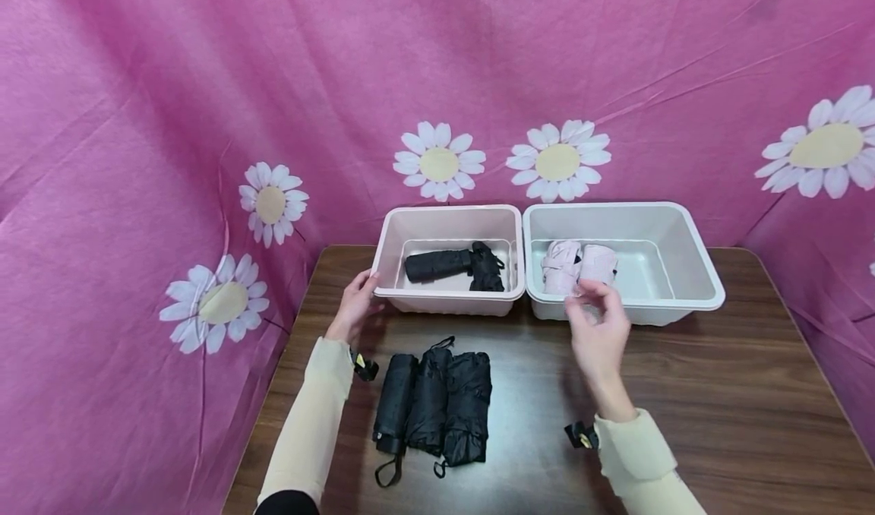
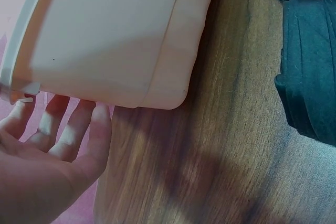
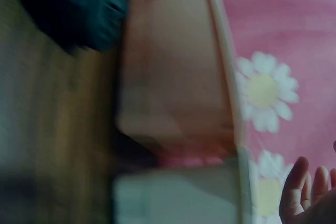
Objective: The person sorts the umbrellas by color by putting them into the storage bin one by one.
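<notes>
My left hand (image 1: 355, 302) holds the left front corner of a pale pink plastic bin (image 1: 451, 296); in the left wrist view its fingers (image 2: 68, 135) bend under the rim. The thumb is hidden there. Inside that bin lie two folded black umbrellas, one lengthwise (image 1: 437, 265) and one crosswise (image 1: 487, 268). Over the front rim of a white bin (image 1: 683, 302) hovers my right hand (image 1: 601, 333), fingers loosely bent and holding nothing. Two rolled light pink umbrellas, one left (image 1: 562, 264) and one right (image 1: 598, 263), sit in the white bin. The right wrist view is blurred.
Three folded black umbrellas lie side by side before the bins: left (image 1: 395, 401), middle (image 1: 429, 401) and right (image 1: 468, 409). The bins stand next to each other at the back of a brown wooden table (image 1: 738, 393). A pink flowered cloth (image 1: 478, 59) hangs behind.
</notes>
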`<state>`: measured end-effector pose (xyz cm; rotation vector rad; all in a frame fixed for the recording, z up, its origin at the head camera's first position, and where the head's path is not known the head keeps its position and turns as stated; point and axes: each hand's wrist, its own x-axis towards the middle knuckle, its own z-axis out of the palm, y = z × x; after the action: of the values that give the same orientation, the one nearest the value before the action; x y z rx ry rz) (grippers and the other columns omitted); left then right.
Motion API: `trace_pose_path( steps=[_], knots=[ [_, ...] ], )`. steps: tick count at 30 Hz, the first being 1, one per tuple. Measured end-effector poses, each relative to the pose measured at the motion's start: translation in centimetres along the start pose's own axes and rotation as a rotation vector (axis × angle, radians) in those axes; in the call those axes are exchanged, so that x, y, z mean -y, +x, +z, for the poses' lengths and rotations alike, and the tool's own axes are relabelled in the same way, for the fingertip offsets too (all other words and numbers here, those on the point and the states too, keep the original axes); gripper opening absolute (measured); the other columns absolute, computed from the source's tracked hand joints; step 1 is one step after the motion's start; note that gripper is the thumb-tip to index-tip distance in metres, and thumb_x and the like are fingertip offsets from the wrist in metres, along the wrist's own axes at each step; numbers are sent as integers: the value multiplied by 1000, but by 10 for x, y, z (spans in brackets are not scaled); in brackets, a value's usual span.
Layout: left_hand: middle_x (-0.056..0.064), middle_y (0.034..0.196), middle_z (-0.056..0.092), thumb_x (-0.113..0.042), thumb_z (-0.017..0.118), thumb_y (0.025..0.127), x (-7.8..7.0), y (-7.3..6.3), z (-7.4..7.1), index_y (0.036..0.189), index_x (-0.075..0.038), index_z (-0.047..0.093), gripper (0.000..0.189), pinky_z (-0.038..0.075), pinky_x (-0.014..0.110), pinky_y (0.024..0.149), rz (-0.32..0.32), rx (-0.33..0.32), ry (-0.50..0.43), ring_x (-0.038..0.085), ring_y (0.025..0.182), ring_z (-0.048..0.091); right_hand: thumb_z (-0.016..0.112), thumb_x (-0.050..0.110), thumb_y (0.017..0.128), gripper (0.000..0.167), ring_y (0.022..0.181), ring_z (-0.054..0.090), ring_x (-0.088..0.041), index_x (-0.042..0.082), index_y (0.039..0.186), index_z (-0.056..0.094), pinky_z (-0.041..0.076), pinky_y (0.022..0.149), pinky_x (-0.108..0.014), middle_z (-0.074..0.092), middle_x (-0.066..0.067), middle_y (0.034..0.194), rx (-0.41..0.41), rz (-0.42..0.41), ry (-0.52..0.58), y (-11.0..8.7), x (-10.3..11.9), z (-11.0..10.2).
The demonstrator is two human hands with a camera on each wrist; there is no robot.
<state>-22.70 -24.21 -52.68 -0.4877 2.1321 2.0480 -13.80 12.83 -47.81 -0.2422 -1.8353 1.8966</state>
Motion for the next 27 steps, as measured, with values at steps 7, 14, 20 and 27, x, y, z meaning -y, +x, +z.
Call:
trace_pose_path(
  steps=[7, 14, 20, 27],
  knots=[
    [17, 130, 51, -33, 48, 102, 1, 1, 1, 139, -13, 48, 43, 52, 40, 86, 5, -11, 9, 11, 91, 55, 68, 6, 86, 43, 82, 59, -5, 2, 126, 51, 51, 67, -17, 60, -13, 115, 305, 219, -267, -47, -44, 13],
    [19, 135, 49, -32, 48, 102, 3, 3, 1, 140, -13, 47, 43, 52, 32, 79, 5, 2, 0, 21, 104, 53, 73, 22, 84, 57, 87, 61, -21, 0, 130, 47, 48, 71, -27, 58, -17, 115, 512, 301, -454, -100, -85, 28],
    [16, 141, 46, -34, 47, 102, 2, 2, 0, 141, -13, 45, 44, 51, 37, 85, -8, 13, -1, 29, 117, 49, 75, 38, 80, 77, 88, 57, -21, -1, 136, 39, 48, 75, -35, 52, -21, 117, 622, 364, -603, -131, -101, 35],
    [18, 139, 46, -31, 47, 102, 3, 2, 0, 141, -11, 45, 43, 48, 48, 95, 10, 14, -5, 25, 112, 50, 77, 49, 75, 98, 113, 55, -40, -5, 141, 29, 48, 91, -53, 46, -32, 130, 662, 429, -707, -142, -103, 43]
  ],
)
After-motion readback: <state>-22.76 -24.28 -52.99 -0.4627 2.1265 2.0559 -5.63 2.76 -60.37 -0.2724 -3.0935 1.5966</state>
